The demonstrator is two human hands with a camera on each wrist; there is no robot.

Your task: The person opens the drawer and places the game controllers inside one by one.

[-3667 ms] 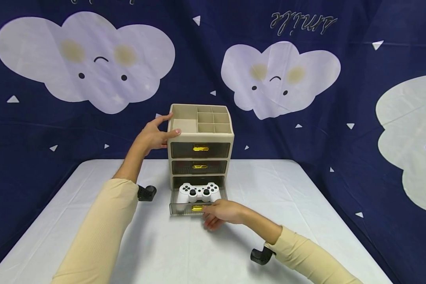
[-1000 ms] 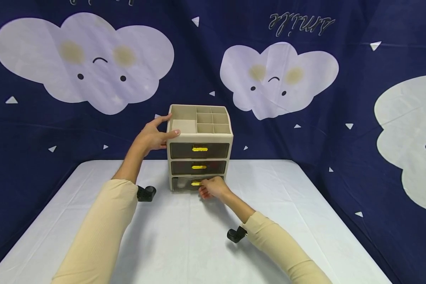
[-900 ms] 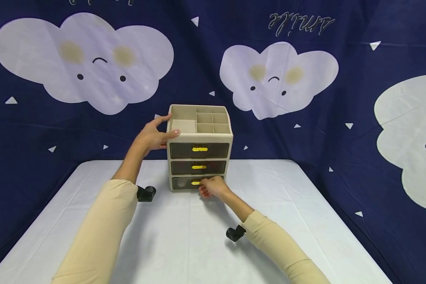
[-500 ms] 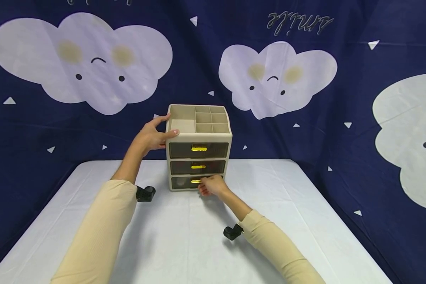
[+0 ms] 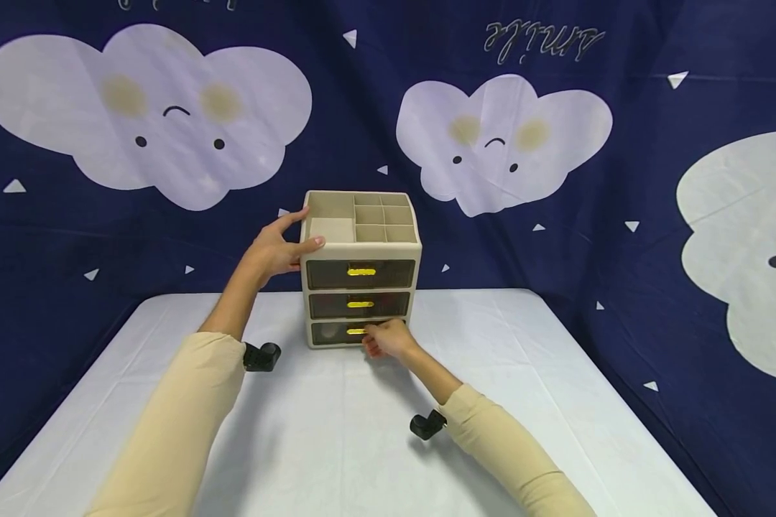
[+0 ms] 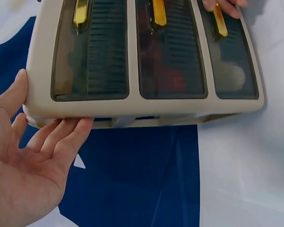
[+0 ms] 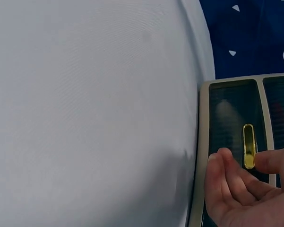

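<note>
A beige desktop drawer organizer [image 5: 362, 248] stands upright on the table, its three dark see-through drawers all pushed in. With thumb over the top rim and fingers against the side, my left hand [image 5: 274, 250] holds the upper left corner. In the left wrist view, this left hand [image 6: 42, 156] wraps that corner from below. At the bottom drawer, my right hand [image 5: 388, 339] pinches the gold handle [image 7: 248, 146]; the right wrist view shows the thumb [image 7: 269, 161] at one end of it. A pale shape shows dimly through that drawer's front [image 6: 234, 71].
White cloth covers the table [image 5: 336, 438]. Behind hangs a dark blue backdrop [image 5: 356, 108] with pale clouds and small triangles, close behind the organizer. The organizer's top tray [image 5: 370, 214] is divided into several compartments. Black wrist cameras [image 5: 427, 425] jut from both sleeves.
The bottom drawer, pulled out earlier with a white game controller inside, has slid back into the organizer. My right hand went forward with it, then stayed at the handle. My left hand kept its place.
</note>
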